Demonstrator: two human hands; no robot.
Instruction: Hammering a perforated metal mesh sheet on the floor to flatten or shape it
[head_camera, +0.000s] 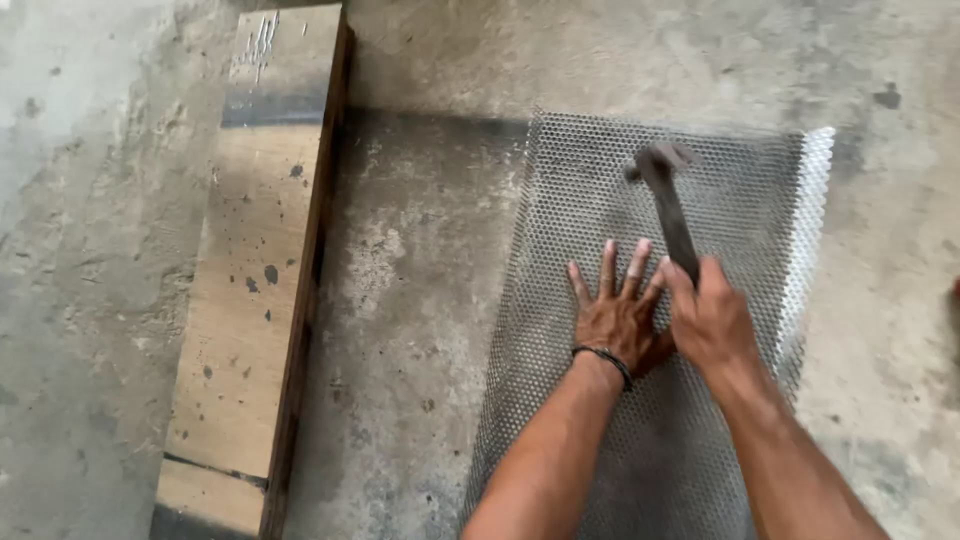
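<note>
Two hands work on a sheet of perforated metal mesh (700, 200) that lies flat on the concrete floor (420, 300). The left hand (617, 315) presses down on the mesh near its middle, palm flat and fingers (608, 268) spread wide, gripping nothing. The right hand (712, 322) is curled tight around the handle of a hammer (672, 212), just beside the left hand and touching it at the thumb side.

Judging by this pose, the step in hand is hammering the mesh flat while the other hand pins it. The next blow calls for a strike well ahead of the spread fingertips, with the pinning hand kept firm so the sheet does not spring.

From the right fist the hammer's long axis runs up and slightly left, away from the person, and its dark head sits over the far part of the mesh. The head looks blurred, so whether it touches the sheet or hangs above it is hard to tell. The mesh's long axis runs from the person outward, and its right edge is bent up into a pale lip. A long wooden plank (250, 280) lies well apart to the left, roughly parallel to it.
</note>
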